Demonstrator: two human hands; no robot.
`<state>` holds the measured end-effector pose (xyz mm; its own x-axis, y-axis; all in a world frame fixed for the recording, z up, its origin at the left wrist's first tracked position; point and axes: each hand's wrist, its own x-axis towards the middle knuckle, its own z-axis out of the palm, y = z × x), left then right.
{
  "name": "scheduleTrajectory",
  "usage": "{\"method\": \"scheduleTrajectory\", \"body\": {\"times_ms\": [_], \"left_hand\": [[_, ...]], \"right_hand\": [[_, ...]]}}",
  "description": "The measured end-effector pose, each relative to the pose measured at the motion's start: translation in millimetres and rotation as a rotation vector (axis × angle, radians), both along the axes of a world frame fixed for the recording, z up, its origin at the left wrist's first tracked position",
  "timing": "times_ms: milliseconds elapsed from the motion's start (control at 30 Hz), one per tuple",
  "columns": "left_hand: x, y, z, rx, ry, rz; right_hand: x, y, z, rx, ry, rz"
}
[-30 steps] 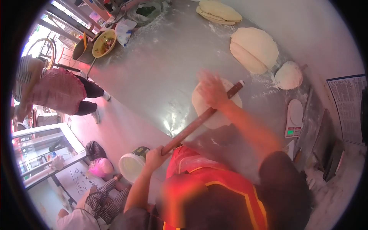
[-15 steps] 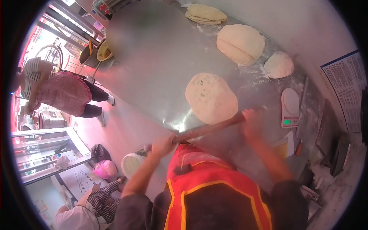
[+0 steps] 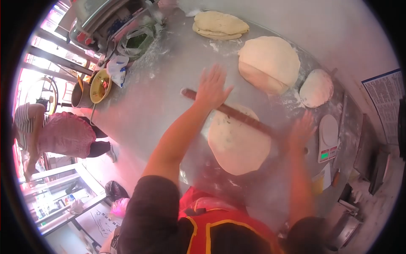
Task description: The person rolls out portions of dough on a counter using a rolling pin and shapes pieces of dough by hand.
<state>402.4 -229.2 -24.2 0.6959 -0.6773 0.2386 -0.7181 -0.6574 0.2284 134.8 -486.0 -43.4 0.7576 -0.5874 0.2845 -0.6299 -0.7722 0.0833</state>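
Observation:
A flat sheet of dough with dark specks lies on the metal worktop. Across its far part runs a brown rolling pin, slanting down to the right. My left hand rests flat over the pin near its left end, fingers stretched out. At the other end is my right hand, blurred, with its fingers extended; whether it touches the pin I cannot tell. Beyond the sheet lie a large folded dough piece, a smaller dough lump and a folded dough slab.
A digital scale stands right of my right hand. Far left are a yellow bowl, a dark pot and a plastic bag of greens. A person in a pink apron stands beyond the worktop's left edge.
The rolling pin has gone from the near edge of the dough sheet to its far part. Both hands reached forward and uncurled from around the pin. My view has shifted.

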Motion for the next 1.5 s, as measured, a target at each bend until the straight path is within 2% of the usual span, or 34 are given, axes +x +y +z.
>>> {"method": "scheduleTrajectory", "body": {"times_ms": [100,167,200,233,300,400,467,500,533,567,600,633,733,767,800,867,900,933,967,1067,1167,1267,1367,1467,1500], "left_hand": [[11.8,-11.2,-3.2,-0.025,-0.079,-0.025],[-26.7,36.3,-5.7,0.015,-0.037,-0.031],[-51.1,69.1,-14.3,0.113,0.07,-0.056],[-78.6,98.0,-5.8,0.067,0.141,-0.046],[-133.3,154.1,-0.2,0.091,0.242,-0.026],[-128.4,165.5,3.4,-0.019,0.075,-0.078],[-106.6,143.0,34.2,0.285,0.521,-0.019],[-114.9,149.6,45.0,0.292,0.442,-0.092],[-126.8,171.6,-8.9,-0.093,0.112,-0.176],[-134.2,184.2,-15.6,-0.153,0.011,-0.227],[-141.5,190.0,-33.1,-0.056,0.026,-0.187],[-149.7,198.8,-43.8,0.026,0.064,-0.154],[-190.1,228.9,2.2,0.155,0.333,-0.01],[-208.3,241.6,21.9,0.102,0.363,0.068],[-230.1,255.5,36.8,0.048,0.395,0.145],[-261.6,275.7,49.2,0.098,0.452,0.354],[-278.1,287.0,51.1,0.023,0.418,0.455],[-295.9,295.2,50.2,-0.055,0.385,0.552],[-305.6,300.7,49.6,-0.134,0.344,0.645],[-325.9,309.1,48.1,-0.27,0.361,0.77],[-337.7,305.3,60.4,-0.248,0.474,0.905],[-346.1,303.7,60.2,-0.291,0.476,0.954],[-347.8,303.8,64.9,-0.272,0.526,0.961],[-349.2,304.2,52.4,-0.275,0.568,0.932],[-348.2,304.4,53.2,-0.281,0.587,0.929]], "right_hand": [[20.8,-10.0,11.7,0.069,-0.09,0.089],[-23.9,33.6,21.8,0.221,-0.06,0.16],[-54.8,59.0,13.8,0.249,-0.002,0.166],[-89.4,85.8,4.4,0.274,0.056,0.174],[-140.5,138.0,22.3,0.429,0.077,0.213],[-134.6,131.5,26.5,0.481,0.12,0.309],[-123.5,120.5,25.2,0.428,0.13,0.343],[-128.5,123.9,22.3,0.399,0.201,0.346],[-135.2,125.0,22.9,0.611,0.2,0.329],[-157.0,116.1,-13.4,0.631,0.1,0.381],[-161.2,106.1,-19.0,0.597,0.156,0.447],[-159.2,101.6,-23.8,0.551,0.092,0.507],[-127.0,73.1,-17.2,0.475,0.014,0.65],[-110.0,70.0,-13.1,0.466,-0.004,0.688],[-89.6,75.3,-2.1,0.425,-0.166,0.631],[-46.2,91.8,23.6,0.35,-0.487,0.502],[-32.7,83.6,-0.9,0.327,-0.458,0.476],[-16.4,56.0,-55.5,0.303,-0.426,0.449],[5.7,41.9,-87.5,0.278,-0.399,0.419],[43.7,53.5,-99.4,0.733,-0.267,0.204],[59.8,52.6,-76.5,1.033,-0.105,0.12],[65.2,49.0,-45.0,0.972,0.263,0.25],[57.8,41.9,-42.5,1.214,0.033,0.337],[42.0,45.9,-16.1,1.399,0.001,0.3],[38.1,50.6,1.6,1.379,0.12,0.354]]}}
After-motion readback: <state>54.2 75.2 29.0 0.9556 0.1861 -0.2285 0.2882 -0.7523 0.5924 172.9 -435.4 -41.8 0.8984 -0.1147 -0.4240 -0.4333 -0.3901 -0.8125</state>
